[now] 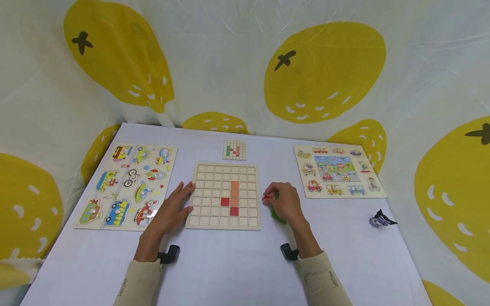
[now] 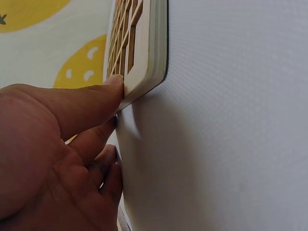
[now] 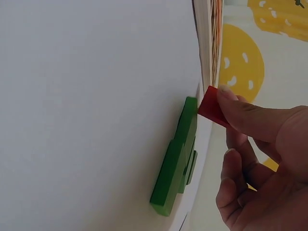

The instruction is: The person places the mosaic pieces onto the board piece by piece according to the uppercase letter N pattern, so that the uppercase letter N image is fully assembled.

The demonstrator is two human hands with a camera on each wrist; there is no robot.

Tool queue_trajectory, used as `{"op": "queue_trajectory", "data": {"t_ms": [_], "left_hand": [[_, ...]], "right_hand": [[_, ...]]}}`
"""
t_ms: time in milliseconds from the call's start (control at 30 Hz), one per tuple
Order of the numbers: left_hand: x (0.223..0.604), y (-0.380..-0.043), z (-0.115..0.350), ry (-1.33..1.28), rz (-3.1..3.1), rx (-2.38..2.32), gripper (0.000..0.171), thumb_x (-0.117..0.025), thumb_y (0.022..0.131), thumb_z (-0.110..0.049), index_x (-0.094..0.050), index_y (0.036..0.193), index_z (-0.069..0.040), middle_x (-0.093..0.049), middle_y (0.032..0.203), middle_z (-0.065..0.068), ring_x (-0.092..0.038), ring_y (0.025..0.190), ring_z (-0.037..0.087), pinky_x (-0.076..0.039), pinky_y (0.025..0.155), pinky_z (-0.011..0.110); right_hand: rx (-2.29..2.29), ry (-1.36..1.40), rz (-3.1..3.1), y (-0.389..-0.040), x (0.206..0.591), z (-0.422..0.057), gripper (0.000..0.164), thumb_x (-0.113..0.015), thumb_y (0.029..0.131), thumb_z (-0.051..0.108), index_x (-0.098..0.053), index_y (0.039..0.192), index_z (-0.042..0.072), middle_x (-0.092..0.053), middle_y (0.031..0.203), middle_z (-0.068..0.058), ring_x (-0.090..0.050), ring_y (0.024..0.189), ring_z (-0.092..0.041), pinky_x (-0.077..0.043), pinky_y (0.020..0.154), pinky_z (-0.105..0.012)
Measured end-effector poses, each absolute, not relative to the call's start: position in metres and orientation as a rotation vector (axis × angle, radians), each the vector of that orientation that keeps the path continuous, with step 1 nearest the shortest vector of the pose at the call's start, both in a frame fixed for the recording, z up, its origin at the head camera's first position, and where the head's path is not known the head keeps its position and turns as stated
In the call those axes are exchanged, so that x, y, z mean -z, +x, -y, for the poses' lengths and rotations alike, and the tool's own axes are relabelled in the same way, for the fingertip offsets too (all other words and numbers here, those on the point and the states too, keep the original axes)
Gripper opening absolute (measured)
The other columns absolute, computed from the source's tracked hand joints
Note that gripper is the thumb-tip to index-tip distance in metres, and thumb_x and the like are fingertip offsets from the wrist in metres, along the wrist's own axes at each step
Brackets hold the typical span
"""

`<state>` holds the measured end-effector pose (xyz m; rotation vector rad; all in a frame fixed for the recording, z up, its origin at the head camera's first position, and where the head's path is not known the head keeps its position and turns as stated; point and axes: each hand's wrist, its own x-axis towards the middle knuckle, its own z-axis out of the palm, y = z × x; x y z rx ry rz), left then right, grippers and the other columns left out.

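A wooden grid board [image 1: 208, 225] lies in the middle of the table, with red tiles [image 1: 234, 211] and an orange column [image 1: 235, 193] set in some squares. My left hand [image 1: 174, 208] touches the board's left edge, fingers extended; in the left wrist view its thumb [image 2: 91, 103] rests at the board's corner. Right of the board, my right hand [image 1: 285, 202] pinches a red block [image 3: 210, 104] between thumb and fingers. Green blocks [image 3: 175, 154] lie on the table under that hand, partly hidden by it in the head view.
Behind the board lies a small pattern card [image 1: 234, 156] with green, red and orange squares. A vehicle peg puzzle [image 1: 126, 170] is at the left, another picture puzzle [image 1: 337, 170] at the right. A dark crumpled purple-and-black item [image 1: 381, 219] sits near the right table edge.
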<state>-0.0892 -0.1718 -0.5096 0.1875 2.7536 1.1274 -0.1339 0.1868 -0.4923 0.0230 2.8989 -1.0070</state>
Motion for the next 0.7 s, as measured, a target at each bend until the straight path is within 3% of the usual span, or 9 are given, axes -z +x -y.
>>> {"op": "queue_trajectory", "data": {"t_ms": [700], "left_hand": [[0.511,-0.09,0.171,0.192,-2.753,-1.113,0.073,-0.071,0.098,-0.005,-0.041,0.164,-0.013,-0.031,0.175,0.011,-0.016,0.165,0.042,-0.024,0.128,0.069]], "right_hand": [[1.173,0.024,-2.885,-0.128,0.485,-0.136,0.014,-0.089,0.086,0.018,-0.076,0.086,0.022,-0.067,0.076,0.004,-0.052,0.084,-0.021,-0.041,0.073,-0.034]]}}
